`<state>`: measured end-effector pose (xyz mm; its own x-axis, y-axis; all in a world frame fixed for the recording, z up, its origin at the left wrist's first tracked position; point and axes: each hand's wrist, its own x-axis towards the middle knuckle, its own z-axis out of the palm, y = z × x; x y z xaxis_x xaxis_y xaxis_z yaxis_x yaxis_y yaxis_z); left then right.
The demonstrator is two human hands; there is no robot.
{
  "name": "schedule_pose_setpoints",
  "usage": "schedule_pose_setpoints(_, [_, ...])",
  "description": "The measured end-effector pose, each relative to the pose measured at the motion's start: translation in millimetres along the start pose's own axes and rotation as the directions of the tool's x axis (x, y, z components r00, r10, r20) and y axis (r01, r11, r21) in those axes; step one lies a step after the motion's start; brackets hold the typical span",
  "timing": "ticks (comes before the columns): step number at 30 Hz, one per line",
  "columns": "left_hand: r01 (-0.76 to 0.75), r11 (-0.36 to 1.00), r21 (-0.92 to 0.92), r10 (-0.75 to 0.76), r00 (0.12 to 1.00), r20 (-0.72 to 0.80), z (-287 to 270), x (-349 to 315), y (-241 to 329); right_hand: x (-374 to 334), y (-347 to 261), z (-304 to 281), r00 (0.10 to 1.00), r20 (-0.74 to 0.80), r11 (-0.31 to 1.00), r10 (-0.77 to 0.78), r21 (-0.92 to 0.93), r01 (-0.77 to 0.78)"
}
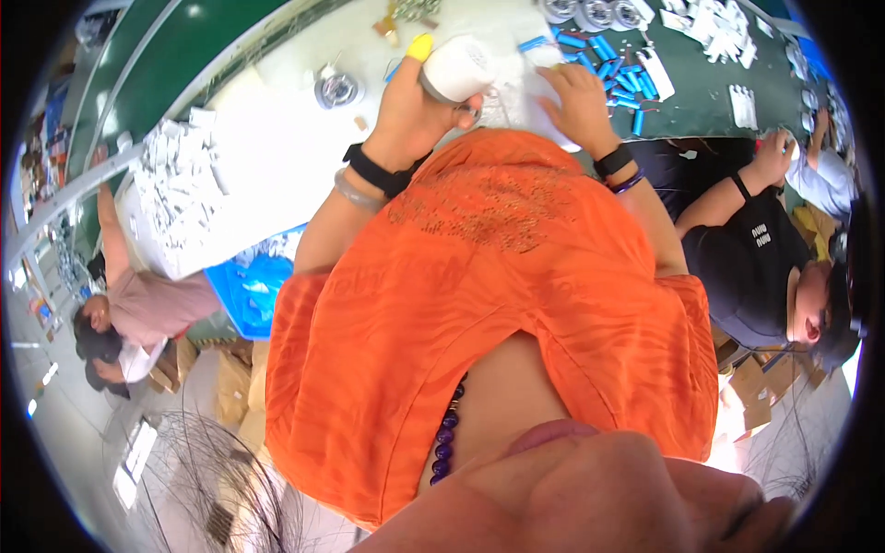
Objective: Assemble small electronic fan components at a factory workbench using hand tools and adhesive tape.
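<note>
My left hand (406, 115) is closed around a white cup-shaped housing (459, 66) with a grey rim, held tilted above the white work surface. A yellow cover (419, 47) sits on one of its fingertips. My right hand (581, 106) lies palm down at the right end of that surface, fingers spread, with nothing seen in its grip. Close to its fingertips lie several blue cylindrical battery cells (604, 48), some with thin wires. A round silvery part (337, 88) rests on the white surface to the left of my left hand.
White flat parts (177, 184) are heaped at the left, above a blue bin (235, 300). More white pieces (719, 32) and round silvery parts (595, 13) lie on the green table (678, 115) at the far right. Co-workers sit at the left (157, 309) and right (747, 249).
</note>
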<state>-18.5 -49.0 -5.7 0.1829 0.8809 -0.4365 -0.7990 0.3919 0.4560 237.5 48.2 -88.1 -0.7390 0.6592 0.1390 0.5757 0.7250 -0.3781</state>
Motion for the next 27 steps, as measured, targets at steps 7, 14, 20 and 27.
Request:
schedule_pose_setpoints(7, [-0.012,0.973,0.231,0.000,0.999,0.053,41,29,-9,41,-59,-71,0.994,-0.063,0.516,0.086,0.857,0.010])
schedule_pose_setpoints(14, [0.050,0.925,0.376,-0.146,0.962,0.231,78,41,-8,21,-24,-93,0.939,-0.196,0.724,0.284,0.685,-0.077])
schedule_pose_setpoints(20, [0.055,0.899,0.435,-0.136,0.978,0.159,47,50,-6,-28,82,-154,0.796,-0.058,0.229,0.602,0.968,-0.102])
schedule_pose_setpoints(27, [0.144,0.917,0.372,-0.153,0.988,-0.006,22,53,-24,-57,217,-169,0.491,0.004,-0.050,0.871,0.996,0.080])
